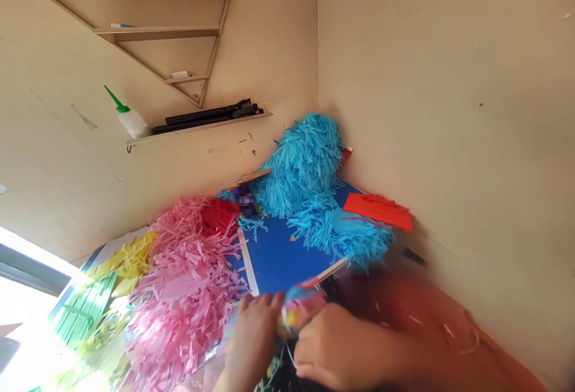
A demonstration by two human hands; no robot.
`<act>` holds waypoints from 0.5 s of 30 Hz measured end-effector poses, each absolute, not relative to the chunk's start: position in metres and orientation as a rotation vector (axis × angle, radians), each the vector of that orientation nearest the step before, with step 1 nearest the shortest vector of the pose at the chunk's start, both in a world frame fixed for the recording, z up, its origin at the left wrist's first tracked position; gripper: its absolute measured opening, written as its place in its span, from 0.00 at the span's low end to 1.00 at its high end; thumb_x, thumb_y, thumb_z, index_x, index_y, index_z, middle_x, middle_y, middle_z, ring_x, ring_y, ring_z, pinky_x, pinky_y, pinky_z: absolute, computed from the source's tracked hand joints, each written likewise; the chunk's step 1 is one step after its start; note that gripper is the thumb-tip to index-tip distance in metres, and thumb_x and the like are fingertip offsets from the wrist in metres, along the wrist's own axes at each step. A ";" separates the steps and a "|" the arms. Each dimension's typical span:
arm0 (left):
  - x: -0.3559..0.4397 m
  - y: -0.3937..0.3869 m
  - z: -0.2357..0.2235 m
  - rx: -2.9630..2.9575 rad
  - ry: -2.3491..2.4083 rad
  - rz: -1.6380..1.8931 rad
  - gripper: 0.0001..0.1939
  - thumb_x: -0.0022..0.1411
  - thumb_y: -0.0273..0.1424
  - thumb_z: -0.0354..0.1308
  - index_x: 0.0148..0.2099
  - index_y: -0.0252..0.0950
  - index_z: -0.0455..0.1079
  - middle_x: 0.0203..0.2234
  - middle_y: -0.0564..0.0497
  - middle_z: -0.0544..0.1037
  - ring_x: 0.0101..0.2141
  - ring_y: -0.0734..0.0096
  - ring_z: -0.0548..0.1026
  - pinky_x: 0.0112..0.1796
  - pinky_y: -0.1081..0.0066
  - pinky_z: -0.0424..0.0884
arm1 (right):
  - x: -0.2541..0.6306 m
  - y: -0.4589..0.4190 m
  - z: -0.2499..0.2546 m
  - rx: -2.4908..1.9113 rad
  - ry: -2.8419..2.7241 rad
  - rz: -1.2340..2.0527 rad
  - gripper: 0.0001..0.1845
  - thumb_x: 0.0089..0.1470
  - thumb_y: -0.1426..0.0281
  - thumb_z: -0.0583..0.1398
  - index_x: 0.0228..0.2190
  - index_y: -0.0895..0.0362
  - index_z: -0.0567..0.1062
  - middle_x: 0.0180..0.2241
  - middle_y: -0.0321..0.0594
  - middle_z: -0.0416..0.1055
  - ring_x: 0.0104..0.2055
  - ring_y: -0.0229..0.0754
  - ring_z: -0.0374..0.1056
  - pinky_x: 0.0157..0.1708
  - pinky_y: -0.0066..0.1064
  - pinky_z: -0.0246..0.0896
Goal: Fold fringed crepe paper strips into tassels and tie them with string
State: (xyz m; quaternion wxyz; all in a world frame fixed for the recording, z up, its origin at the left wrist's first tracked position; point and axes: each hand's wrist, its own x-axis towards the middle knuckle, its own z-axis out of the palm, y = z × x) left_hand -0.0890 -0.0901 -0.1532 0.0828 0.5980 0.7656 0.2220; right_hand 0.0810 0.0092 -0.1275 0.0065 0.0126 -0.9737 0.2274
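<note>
Low in the middle, my left hand [255,335] is closed on a small multicoloured paper bundle [302,308] in pink, blue and yellow. My right hand [330,347] is closed in a fist just right of it. A thin white string [288,351] runs along the bundle and down to the right hand's fingers, which appear to grip it. Motion blur and the hands hide part of the bundle. Fringed pink paper [184,296] is heaped left of my left hand, and fringed light-blue paper [344,230] lies beyond both hands.
A blue tabletop [283,254] with a pale edge fills the corner. A tall light-blue fringe pile [305,158] leans there. Red paper [377,209], yellow strips [128,257] and green strips [87,308] lie around. A wall shelf [202,124] holds a glue bottle [132,122] and black rods.
</note>
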 end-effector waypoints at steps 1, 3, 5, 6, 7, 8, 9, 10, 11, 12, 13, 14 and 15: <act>-0.079 -0.088 -0.153 1.952 2.158 0.530 0.19 0.55 0.20 0.55 0.47 0.40 0.78 0.34 0.42 0.83 0.39 0.48 0.80 0.51 0.44 0.66 | 0.074 0.023 -0.119 0.084 -3.019 0.806 0.11 0.60 0.65 0.61 0.31 0.56 0.81 0.32 0.41 0.80 0.34 0.43 0.73 0.28 0.30 0.55; -0.067 -0.087 -0.152 2.148 1.949 0.377 0.17 0.56 0.21 0.55 0.44 0.40 0.78 0.32 0.44 0.82 0.37 0.52 0.80 0.48 0.49 0.68 | 0.062 0.057 -0.114 0.015 -2.955 1.210 0.07 0.54 0.66 0.67 0.33 0.56 0.82 0.32 0.35 0.80 0.35 0.40 0.74 0.31 0.25 0.58; -0.072 -0.092 -0.152 2.081 1.913 0.522 0.15 0.55 0.24 0.57 0.44 0.41 0.78 0.34 0.45 0.83 0.37 0.54 0.80 0.45 0.54 0.71 | 0.057 0.082 -0.127 -0.297 -2.875 1.342 0.09 0.55 0.67 0.65 0.34 0.59 0.82 0.31 0.36 0.80 0.32 0.38 0.73 0.29 0.24 0.60; -0.081 -0.096 -0.153 1.983 1.932 0.654 0.15 0.56 0.27 0.58 0.46 0.41 0.77 0.37 0.45 0.83 0.38 0.54 0.80 0.45 0.55 0.73 | 0.057 0.088 -0.137 -0.402 -2.860 1.319 0.11 0.58 0.68 0.62 0.36 0.61 0.82 0.30 0.37 0.80 0.30 0.38 0.72 0.28 0.24 0.60; -0.094 -0.100 -0.155 1.856 1.964 0.811 0.16 0.57 0.30 0.57 0.48 0.42 0.76 0.41 0.45 0.83 0.41 0.54 0.80 0.45 0.57 0.74 | 0.060 0.088 -0.148 -0.485 -2.857 1.263 0.13 0.60 0.68 0.60 0.37 0.62 0.82 0.30 0.38 0.79 0.29 0.38 0.72 0.27 0.25 0.60; -0.109 -0.105 -0.157 1.689 2.006 0.983 0.18 0.60 0.33 0.57 0.53 0.42 0.74 0.46 0.45 0.82 0.45 0.54 0.80 0.46 0.58 0.75 | 0.064 0.082 -0.158 -0.540 -2.866 1.201 0.13 0.61 0.69 0.58 0.38 0.62 0.82 0.30 0.40 0.80 0.29 0.39 0.72 0.27 0.26 0.60; -0.125 -0.109 -0.158 1.555 2.052 1.131 0.23 0.60 0.37 0.57 0.57 0.42 0.71 0.51 0.46 0.80 0.49 0.53 0.79 0.49 0.58 0.74 | 0.070 0.071 -0.167 -0.593 -2.872 1.152 0.13 0.60 0.69 0.59 0.39 0.61 0.82 0.32 0.41 0.80 0.30 0.41 0.73 0.28 0.27 0.60; -0.139 -0.113 -0.159 1.476 2.135 1.213 0.26 0.61 0.39 0.57 0.60 0.41 0.68 0.54 0.45 0.79 0.52 0.53 0.77 0.52 0.57 0.73 | 0.077 0.057 -0.172 -0.634 -2.893 1.088 0.12 0.58 0.69 0.61 0.40 0.60 0.82 0.33 0.42 0.80 0.32 0.43 0.73 0.29 0.28 0.61; -0.151 -0.116 -0.159 1.402 2.267 1.215 0.26 0.61 0.39 0.55 0.62 0.41 0.67 0.55 0.45 0.78 0.54 0.53 0.75 0.53 0.57 0.72 | 0.085 0.041 -0.174 -0.623 -2.949 0.984 0.10 0.56 0.70 0.62 0.39 0.59 0.81 0.34 0.44 0.80 0.35 0.46 0.74 0.30 0.29 0.61; -0.160 -0.118 -0.158 1.355 2.403 1.160 0.27 0.63 0.38 0.54 0.63 0.41 0.64 0.57 0.46 0.76 0.56 0.53 0.74 0.53 0.57 0.71 | 0.093 0.024 -0.172 -0.554 -3.030 0.843 0.08 0.55 0.71 0.63 0.37 0.59 0.81 0.35 0.45 0.80 0.36 0.48 0.74 0.30 0.30 0.60; -0.165 -0.117 -0.156 1.321 2.523 1.066 0.27 0.64 0.37 0.52 0.65 0.41 0.63 0.57 0.45 0.75 0.56 0.53 0.74 0.53 0.57 0.72 | 0.099 0.007 -0.167 -0.427 -3.112 0.685 0.06 0.54 0.72 0.63 0.34 0.59 0.81 0.34 0.45 0.80 0.36 0.48 0.74 0.29 0.30 0.59; -0.166 -0.116 -0.153 1.281 2.620 0.971 0.27 0.64 0.36 0.51 0.65 0.40 0.62 0.57 0.44 0.76 0.55 0.52 0.74 0.51 0.57 0.72 | 0.103 -0.008 -0.159 -0.250 -3.173 0.535 0.04 0.54 0.73 0.63 0.31 0.59 0.80 0.33 0.45 0.79 0.35 0.47 0.74 0.27 0.30 0.58; -0.163 -0.112 -0.151 1.264 2.692 0.875 0.27 0.65 0.34 0.51 0.65 0.39 0.62 0.55 0.42 0.77 0.54 0.51 0.75 0.51 0.55 0.72 | 0.104 -0.020 -0.148 -0.036 -3.195 0.427 0.04 0.55 0.74 0.62 0.29 0.58 0.79 0.31 0.43 0.79 0.32 0.44 0.73 0.25 0.29 0.56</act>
